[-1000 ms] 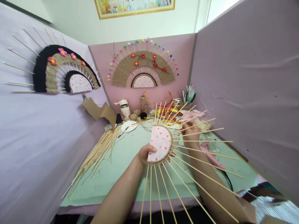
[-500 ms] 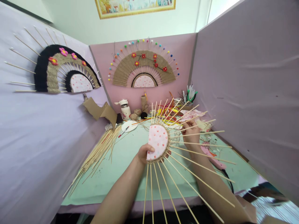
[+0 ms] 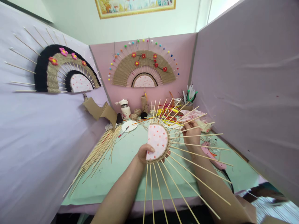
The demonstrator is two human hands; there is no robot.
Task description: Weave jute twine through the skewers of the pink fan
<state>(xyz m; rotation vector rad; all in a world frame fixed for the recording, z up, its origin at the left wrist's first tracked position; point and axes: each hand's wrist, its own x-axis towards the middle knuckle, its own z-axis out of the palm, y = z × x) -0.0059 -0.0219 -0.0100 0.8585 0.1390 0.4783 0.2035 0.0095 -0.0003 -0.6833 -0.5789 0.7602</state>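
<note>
Clamping a pink-dotted, white fabric half-disc (image 3: 157,141) at its lower left, the left hand (image 3: 146,153) has its thumb pressed flat on the front and its fingers wrapped behind. The half-disc is held up above the pale green bench (image 3: 121,174), its straight edge facing left and its curved edge rimmed with brown braided twine (image 3: 168,140). Thin pale wooden sticks (image 3: 187,167) fan out from that rim, toward the far side, the right and the near side.

The right hand (image 3: 190,130) is at the right among the sticks, fingers curled and fingertips drawn together; whether they pinch a strand is too small to tell. Loose twine (image 3: 177,135) loops just left of it.

On the bench, a bundle of long thin sticks (image 3: 98,155) lies at the left, a white oval disc (image 3: 129,126) with a red-and-grey pen (image 3: 123,132) farther back, and a pink glue gun (image 3: 213,158) at the right.
</note>
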